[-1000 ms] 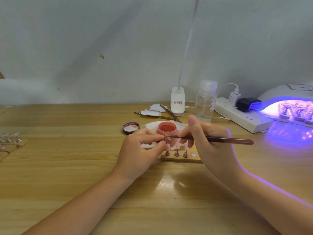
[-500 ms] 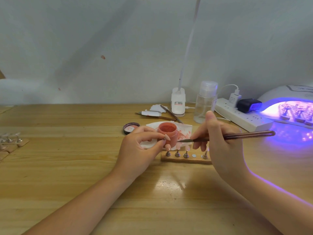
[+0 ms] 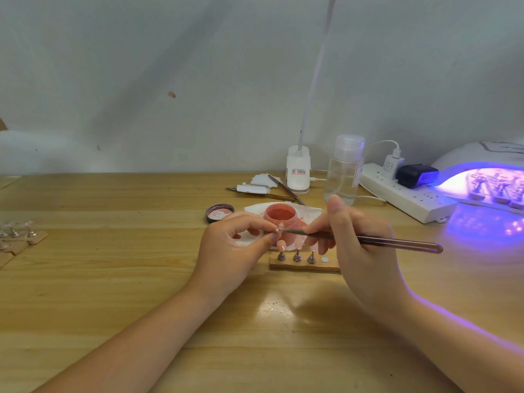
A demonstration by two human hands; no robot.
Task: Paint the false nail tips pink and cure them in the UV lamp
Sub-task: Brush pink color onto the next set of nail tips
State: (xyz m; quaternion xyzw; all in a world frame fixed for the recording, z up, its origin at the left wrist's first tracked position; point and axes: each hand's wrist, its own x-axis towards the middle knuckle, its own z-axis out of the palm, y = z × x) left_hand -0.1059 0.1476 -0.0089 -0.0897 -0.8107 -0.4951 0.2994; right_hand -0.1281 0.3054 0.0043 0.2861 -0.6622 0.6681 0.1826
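Observation:
My left hand (image 3: 235, 248) pinches a small nail tip on its metal stand (image 3: 277, 228) between thumb and forefinger, just in front of the open pink gel pot (image 3: 280, 215). My right hand (image 3: 357, 245) grips a thin brush (image 3: 397, 241), whose tip touches the held nail tip. Below the hands lies a wooden holder (image 3: 304, 265) carrying three metal stands with nail tips (image 3: 297, 256) and a bare round magnet spot. At the right edge the UV lamp (image 3: 487, 177) glows violet, with several stands inside it.
The pot's lid (image 3: 219, 213) lies left of the pot, which stands on a stained white tissue (image 3: 255, 208). Behind are spare brushes (image 3: 272, 195), a desk-lamp base (image 3: 297, 175), a clear pump bottle (image 3: 344, 168) and a power strip (image 3: 405, 195). More holders with clear tips (image 3: 17, 235) sit far left.
My right hand drew the brush back to the right toward the pot, then returned left, so the tip again meets the nail tip in my left hand.

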